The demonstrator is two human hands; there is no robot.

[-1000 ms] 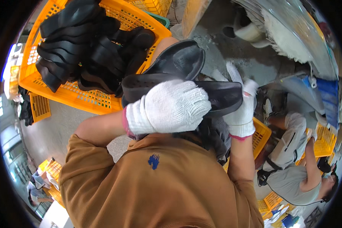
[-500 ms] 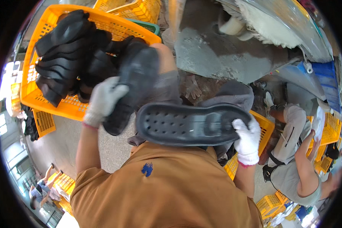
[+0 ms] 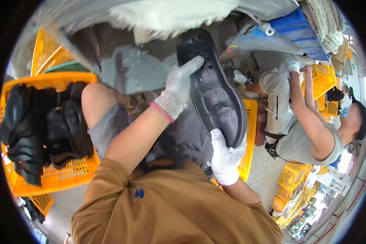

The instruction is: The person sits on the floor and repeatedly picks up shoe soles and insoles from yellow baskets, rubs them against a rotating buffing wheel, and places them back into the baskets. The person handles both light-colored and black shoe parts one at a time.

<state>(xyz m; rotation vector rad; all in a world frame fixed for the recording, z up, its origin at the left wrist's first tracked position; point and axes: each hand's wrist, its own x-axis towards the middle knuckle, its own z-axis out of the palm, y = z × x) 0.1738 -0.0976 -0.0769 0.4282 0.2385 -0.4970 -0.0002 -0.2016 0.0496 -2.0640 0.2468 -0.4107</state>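
Observation:
A black shoe sole (image 3: 210,83) with small holes at its far end is held slanted in front of me, its hollow inner face up. White knit gloves cover both hands. My left hand (image 3: 178,85) grips the sole's left edge near the holed end, thumb lying on the inner face. Lower down, my right hand (image 3: 225,158) is closed round the near end, thumb inside the rim. To my left, more black soles (image 3: 26,140) are stacked in an orange plastic crate (image 3: 91,77).
Another orange crate (image 3: 250,138) stands just right of the sole. White fleecy material (image 3: 179,18) hangs at the far side, above a grey surface (image 3: 128,69). A co-worker (image 3: 309,134) sits to the right, near a blue ribbed panel (image 3: 299,36) and stacked yellow crates (image 3: 293,177).
My left hand has left the second sole it held by the left crate and moved right onto this sole. The sole has swung from level to steeply slanted. The view has turned right.

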